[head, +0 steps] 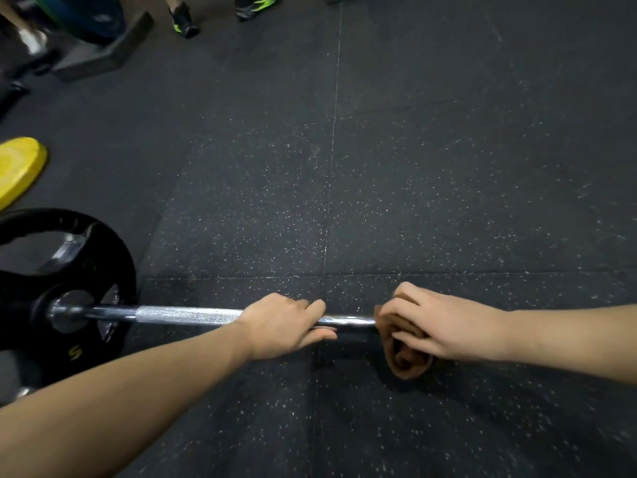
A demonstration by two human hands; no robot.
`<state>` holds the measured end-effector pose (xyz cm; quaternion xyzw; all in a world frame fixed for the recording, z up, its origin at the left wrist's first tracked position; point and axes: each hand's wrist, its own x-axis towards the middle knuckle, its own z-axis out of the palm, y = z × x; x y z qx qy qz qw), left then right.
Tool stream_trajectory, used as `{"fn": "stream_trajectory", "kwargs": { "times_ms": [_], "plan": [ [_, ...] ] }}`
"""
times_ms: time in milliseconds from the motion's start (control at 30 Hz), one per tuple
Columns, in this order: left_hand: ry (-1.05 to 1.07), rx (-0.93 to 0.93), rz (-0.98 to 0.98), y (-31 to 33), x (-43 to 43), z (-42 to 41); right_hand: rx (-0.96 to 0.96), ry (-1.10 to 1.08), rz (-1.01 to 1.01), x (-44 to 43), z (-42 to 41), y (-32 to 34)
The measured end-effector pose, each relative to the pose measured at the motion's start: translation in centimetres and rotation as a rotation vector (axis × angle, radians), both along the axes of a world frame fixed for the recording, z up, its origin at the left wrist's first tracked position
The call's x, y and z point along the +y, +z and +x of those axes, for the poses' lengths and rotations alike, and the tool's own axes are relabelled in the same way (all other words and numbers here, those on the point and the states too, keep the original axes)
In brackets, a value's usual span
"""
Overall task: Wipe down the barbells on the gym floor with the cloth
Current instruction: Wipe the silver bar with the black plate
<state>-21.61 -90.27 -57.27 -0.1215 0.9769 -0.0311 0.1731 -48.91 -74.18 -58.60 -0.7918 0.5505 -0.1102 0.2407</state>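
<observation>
The barbell [186, 314] is lying on the floor [413, 167] with a plate [86, 270] at its left end, so I'm guessing heavy, stiff, slick chrome. Left hand [282, 322] is gripping the bare shaft, and right hand [444, 326] is squeezing the soft cloth [406, 360] round it.

The barbell [186, 315] shaft disappears under the left hand [282, 322] that grips it, and again inside the cloth [406, 363]. Past the cloth, its right part is hidden by the right hand [444, 326] and forearm. That hand covers much of the cloth it holds. The left edge cuts off the black plate [120, 270] and the yellow plate [19, 167]. A yellow mark [74, 353] on the black plate is too small to read. The top edge cuts off the people above their shoes [184, 20], and a blue round thing [93, 15] there is blurred.
</observation>
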Motion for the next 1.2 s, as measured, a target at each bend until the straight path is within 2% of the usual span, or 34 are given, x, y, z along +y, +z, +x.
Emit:
{"fn": "stream_trajectory", "kwargs": {
  "times_ms": [167, 400, 500, 600, 700, 867, 1033, 1100, 1200],
  "plan": [
    [0.01, 0.086, -0.011, -0.1, 0.3, 0.3, 0.068, -0.011, 0.056, 1.1, -1.9, -0.1],
    [-0.061, 0.155, -0.078, -1.1, -0.2, 0.9, 0.043, -0.085, -0.017, -2.6, 5.5, 0.0],
    [-0.058, 0.174, -0.091, -0.8, 0.1, 0.6, -0.007, -0.067, -0.013, -2.8, 5.6, 0.2],
    [0.015, 0.103, -0.033, -0.4, 0.5, 0.5, 0.005, -0.035, 0.029, -1.6, 3.1, 0.3],
    [-0.01, 0.078, -0.058, -0.2, 0.5, 0.2, 0.058, -0.058, 0.064, -0.7, 1.7, 0.0],
    [-0.036, 0.087, -0.059, -0.7, 0.1, 0.6, 0.04, -0.127, -0.002, -2.4, 5.7, -0.2],
    [-0.013, 0.05, 0.089, 1.1, -0.6, 1.2, -0.005, -0.131, 0.021, -3.1, 7.0, 0.3],
    [0.034, 0.059, 0.151, 2.2, -1.3, 2.7, 0.009, -0.089, 0.038, -2.7, 5.8, 0.5],
    [0.209, 0.107, 0.128, 2.8, -2.7, 5.8, 0.044, -0.07, 0.063, -2.5, 5.0, 0.4]
  ]
}}
